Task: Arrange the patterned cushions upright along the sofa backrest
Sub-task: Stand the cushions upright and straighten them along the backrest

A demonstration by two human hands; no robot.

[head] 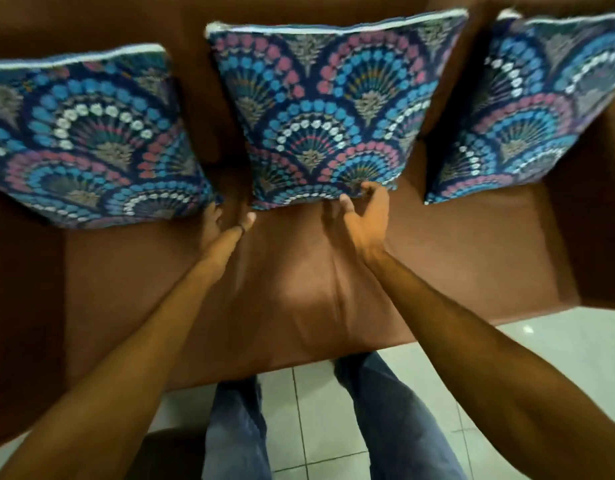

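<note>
Three blue, pink and white fan-patterned cushions lean upright against the brown sofa backrest point(191, 26): a left cushion point(87, 140), a middle cushion point(319, 112) and a right cushion point(527, 116). My left hand point(223, 226) hovers over the seat between the left and middle cushions' bottom corners, fingers apart, holding nothing. My right hand point(364, 213) has loosely curled fingers whose tips touch the middle cushion's bottom edge, near its right corner; it does not grip the cushion.
The brown sofa seat point(299, 289) stretches below the cushions, with armrests at the left point(18, 306) and right point(597, 220). My jeans-clad legs point(385, 410) stand on the white tiled floor point(558, 348) against the sofa's front edge.
</note>
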